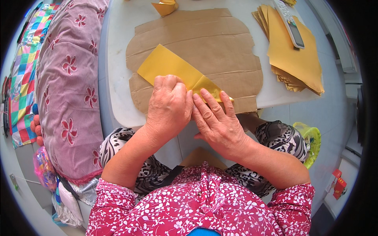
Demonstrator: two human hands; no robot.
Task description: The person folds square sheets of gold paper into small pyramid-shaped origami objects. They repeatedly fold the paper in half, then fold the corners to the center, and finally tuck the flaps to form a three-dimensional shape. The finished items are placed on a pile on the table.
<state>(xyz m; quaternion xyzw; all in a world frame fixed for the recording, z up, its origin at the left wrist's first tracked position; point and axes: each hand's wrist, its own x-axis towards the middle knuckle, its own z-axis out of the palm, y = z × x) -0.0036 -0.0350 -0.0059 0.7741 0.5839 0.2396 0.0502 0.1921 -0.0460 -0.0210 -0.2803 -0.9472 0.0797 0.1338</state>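
A folded sheet of golden-yellow paper lies slantwise on a flattened piece of brown cardboard, with a crease across it near my hands. My left hand, its fingers curled in, presses on the paper's lower edge; whether the fingertips pinch it is hidden. Beside it my right hand rests with spread fingers on the paper's near right part, the thumb below the table edge. The two hands touch or nearly touch at the fingertips.
A stack of yellow paper sheets with a remote control on top lies at the table's right. A folded yellow paper piece sits at the far side. The white table has a pink flowered cover to its left. A green wastebasket stands right.
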